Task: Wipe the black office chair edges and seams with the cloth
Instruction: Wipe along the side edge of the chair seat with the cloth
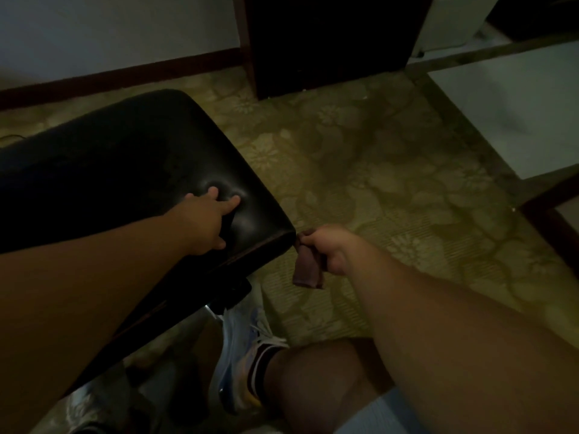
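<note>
**Cloth at the corner of the seat**

My left hand [208,219] lies on the black office chair [119,170], near the seat's front right corner. Its fingers are straight and spread, and their tips press into the cushion so that the leather dimples and shines around them. My thumb points down toward the seat's edge.

My right hand [326,247] is just off that same corner, over the carpet [360,158]. Its fingers are curled round the cloth [308,270], a dark brownish piece. The upper bunch of the cloth pokes out by my thumb and touches, or very nearly touches, the rounded corner of the seat; I cannot tell which. The rest hangs folded below my fist.

Under the seat a bit of the chair's dark mechanism and a shiny metal column show. My bare knee is low in view, and beside it my foot in a light sneaker [241,346] with a striped sock. Beyond the carpet stand a dark wooden cabinet [329,42] and a pale wall with a dark baseboard.
</note>
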`<state>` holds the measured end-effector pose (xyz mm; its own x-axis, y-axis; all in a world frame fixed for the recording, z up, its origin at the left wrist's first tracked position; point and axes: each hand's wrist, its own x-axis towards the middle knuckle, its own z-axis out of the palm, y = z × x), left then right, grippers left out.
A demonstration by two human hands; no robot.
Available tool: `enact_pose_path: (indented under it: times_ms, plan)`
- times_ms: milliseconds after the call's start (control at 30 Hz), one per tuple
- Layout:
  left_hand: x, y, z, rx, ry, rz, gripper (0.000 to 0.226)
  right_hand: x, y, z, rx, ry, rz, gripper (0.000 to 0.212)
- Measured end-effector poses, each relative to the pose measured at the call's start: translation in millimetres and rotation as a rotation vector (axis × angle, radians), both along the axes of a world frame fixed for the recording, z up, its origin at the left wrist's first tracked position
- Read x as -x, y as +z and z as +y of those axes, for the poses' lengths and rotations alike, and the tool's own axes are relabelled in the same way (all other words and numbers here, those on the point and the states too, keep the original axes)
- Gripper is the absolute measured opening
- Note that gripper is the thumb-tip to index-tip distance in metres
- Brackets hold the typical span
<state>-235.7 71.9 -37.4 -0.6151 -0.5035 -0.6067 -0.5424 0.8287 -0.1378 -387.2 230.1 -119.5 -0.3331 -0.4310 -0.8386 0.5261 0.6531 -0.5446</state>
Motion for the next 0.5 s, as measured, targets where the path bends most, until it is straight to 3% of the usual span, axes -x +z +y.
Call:
enact_pose_path:
  times_ms: [300, 500]
  plan:
    - [-1.8, 4.3, 5.3, 0.021, -0.014, -0.004, 0.093, 0.1, 5.6, -3.4, 0.049, 0.13, 0.11, 0.027]
    - [-2.7, 3.8, 5.5, 0.036, -0.022, -0.009, 0.093, 2.4, 12.6, -5.2, 0.066, 0.143, 0.23, 0.017]
